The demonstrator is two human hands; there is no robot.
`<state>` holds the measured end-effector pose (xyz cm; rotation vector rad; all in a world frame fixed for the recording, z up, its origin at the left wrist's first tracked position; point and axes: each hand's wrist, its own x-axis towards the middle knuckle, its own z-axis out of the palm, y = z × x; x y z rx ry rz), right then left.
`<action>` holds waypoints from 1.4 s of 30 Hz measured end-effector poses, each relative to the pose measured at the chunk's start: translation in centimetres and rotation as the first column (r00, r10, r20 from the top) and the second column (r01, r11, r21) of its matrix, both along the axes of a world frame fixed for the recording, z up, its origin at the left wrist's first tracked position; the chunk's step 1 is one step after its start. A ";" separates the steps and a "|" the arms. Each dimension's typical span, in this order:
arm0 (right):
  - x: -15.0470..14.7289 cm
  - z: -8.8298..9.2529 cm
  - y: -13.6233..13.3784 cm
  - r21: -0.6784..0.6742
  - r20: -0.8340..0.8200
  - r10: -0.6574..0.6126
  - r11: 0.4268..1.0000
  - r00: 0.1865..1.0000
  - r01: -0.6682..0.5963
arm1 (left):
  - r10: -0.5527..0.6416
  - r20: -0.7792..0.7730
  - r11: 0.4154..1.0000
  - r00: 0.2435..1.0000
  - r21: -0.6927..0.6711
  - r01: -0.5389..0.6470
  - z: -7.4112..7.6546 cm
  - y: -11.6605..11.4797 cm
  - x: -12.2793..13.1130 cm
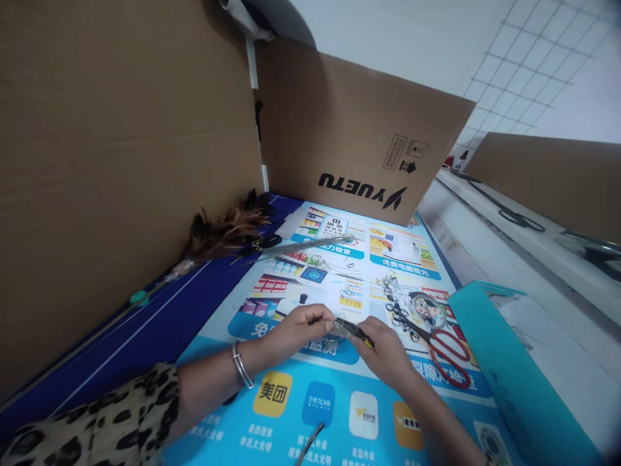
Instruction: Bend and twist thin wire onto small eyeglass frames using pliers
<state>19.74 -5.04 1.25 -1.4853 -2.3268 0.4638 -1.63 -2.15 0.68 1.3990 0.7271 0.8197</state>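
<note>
My left hand [312, 325] is closed in a pinch on a small piece of thin wire [341, 329], whose exact shape I cannot make out. In my right hand [384, 353] is a pair of pliers [356, 331] with dark jaws and a yellow-marked handle. The jaws point left and meet the wirework at my left fingertips. To the right of my hands lie red-handled scissors [450, 356], their blades partly under or among black wire loops [403, 317]. A round tin or dish with a printed figure [427, 310] sits beside them.
A bundle of straight thin wires [310, 245] lies across the printed mat [218, 353]. Brown feathers [228, 226] rest at the left along a cardboard wall [145, 129]. Another cardboard panel [349, 129] stands at the back. A teal box [514, 375] holding white material is on the right.
</note>
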 end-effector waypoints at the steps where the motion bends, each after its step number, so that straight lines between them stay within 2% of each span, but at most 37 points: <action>1: 0.0 0.0 0.0 -0.001 -0.002 0.006 1.000 1.000 -0.006 | -0.001 0.003 1.000 1.000 -0.005 0.001 0.0 0.0 0.0; 16: 0.0 -0.1 -0.1 0.042 0.018 0.074 0.996 0.997 -0.075 | -0.059 -0.024 0.997 0.998 -0.041 0.058 -0.5 0.1 0.0; 21: 0.0 0.2 -0.3 0.156 0.112 0.045 0.986 0.993 -0.062 | -0.054 -0.060 0.998 0.997 -0.015 0.054 -0.6 0.1 0.0; 26: -0.2 0.5 -0.5 0.211 0.192 0.008 0.976 0.981 -0.049 | -0.032 -0.067 0.999 0.997 0.023 0.033 -0.7 0.0 0.0; 33: -0.6 0.0 -0.7 0.294 0.217 -0.053 0.956 0.975 -0.013 | 0.006 -0.076 0.999 0.997 0.037 -0.004 -0.3 -0.1 0.1; 42: -0.9 -0.1 -0.9 0.293 0.240 -0.063 0.956 0.969 -0.010 | 0.036 -0.076 0.999 0.996 0.042 -0.033 -0.1 -0.3 0.1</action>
